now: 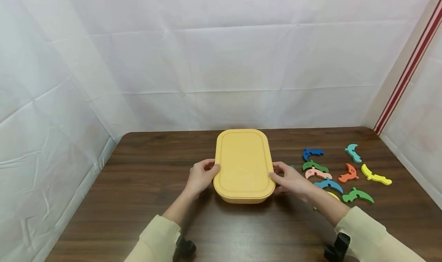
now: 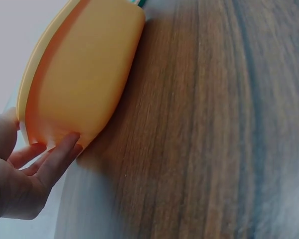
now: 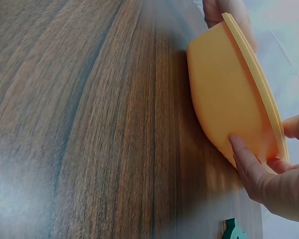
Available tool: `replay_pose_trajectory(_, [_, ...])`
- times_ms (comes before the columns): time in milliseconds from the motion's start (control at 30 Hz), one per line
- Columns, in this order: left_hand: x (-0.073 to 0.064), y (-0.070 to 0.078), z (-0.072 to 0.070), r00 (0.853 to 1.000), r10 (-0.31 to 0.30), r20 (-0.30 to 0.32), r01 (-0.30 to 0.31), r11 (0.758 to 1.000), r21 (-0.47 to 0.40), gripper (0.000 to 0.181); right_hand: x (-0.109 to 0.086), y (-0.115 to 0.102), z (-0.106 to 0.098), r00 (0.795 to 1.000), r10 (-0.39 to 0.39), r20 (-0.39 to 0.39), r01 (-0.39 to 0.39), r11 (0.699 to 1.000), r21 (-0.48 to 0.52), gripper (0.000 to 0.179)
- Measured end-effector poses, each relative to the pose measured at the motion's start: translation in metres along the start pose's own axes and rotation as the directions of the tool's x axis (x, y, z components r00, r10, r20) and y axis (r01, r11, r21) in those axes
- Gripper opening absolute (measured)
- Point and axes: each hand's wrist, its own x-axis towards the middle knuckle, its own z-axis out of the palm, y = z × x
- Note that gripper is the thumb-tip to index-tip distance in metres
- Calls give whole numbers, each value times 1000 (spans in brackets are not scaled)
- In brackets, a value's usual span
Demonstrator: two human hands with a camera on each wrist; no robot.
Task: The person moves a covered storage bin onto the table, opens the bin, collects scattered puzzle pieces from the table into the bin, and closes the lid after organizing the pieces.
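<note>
Three sides of the work area are bounded by white sheets (image 1: 221,62). A brown table (image 1: 152,170) is set between them. A yellow box (image 1: 243,200) is located at the middle of the table, with its long sides directed away from the person, and is covered by a yellow lid (image 1: 243,162). The box is gripped from both sides. Its left side is held by the left hand (image 1: 200,177): the thumb is placed at the lid's rim, and the fingers are applied to the wall below. Its right side is held likewise by the right hand (image 1: 290,180). At least ten curved pieces (image 1: 350,173) are spread to the right of the box, in assorted colours; a teal piece (image 1: 292,165) is partly hidden behind the right hand.
</note>
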Motion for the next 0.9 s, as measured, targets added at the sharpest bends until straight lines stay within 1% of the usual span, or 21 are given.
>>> replay_pose_trajectory(167, [-2,-1,6,1000,14,3,-14,1000,15,29,-4,6,-2,1000,12,-11,-12,1000,1,58])
replay_pose_trajectory(300, [-3,-1,5,1000,24,14,-24,1000,6,30,-5,10,0,999,12,-33,-12,1000,-3,59])
replay_pose_trajectory(433, [-3,-1,4,999,28,30,-28,1000,6,33,-4,13,2,998,-10,-57,9,1000,-25,60])
replay_pose_trajectory(667, [-2,-1,1,998,45,42,-48,995,83,46,-4,15,8,992,-51,-117,38,993,-110,59])
replay_pose_trajectory(800, [-2,1,-2,996,89,31,-92,986,140,51,-5,13,9,984,-60,-170,28,982,-189,59])
replay_pose_trajectory(900, [-4,3,-5,989,142,34,-145,976,162,46,-6,10,8,974,-84,-210,30,968,-249,60])
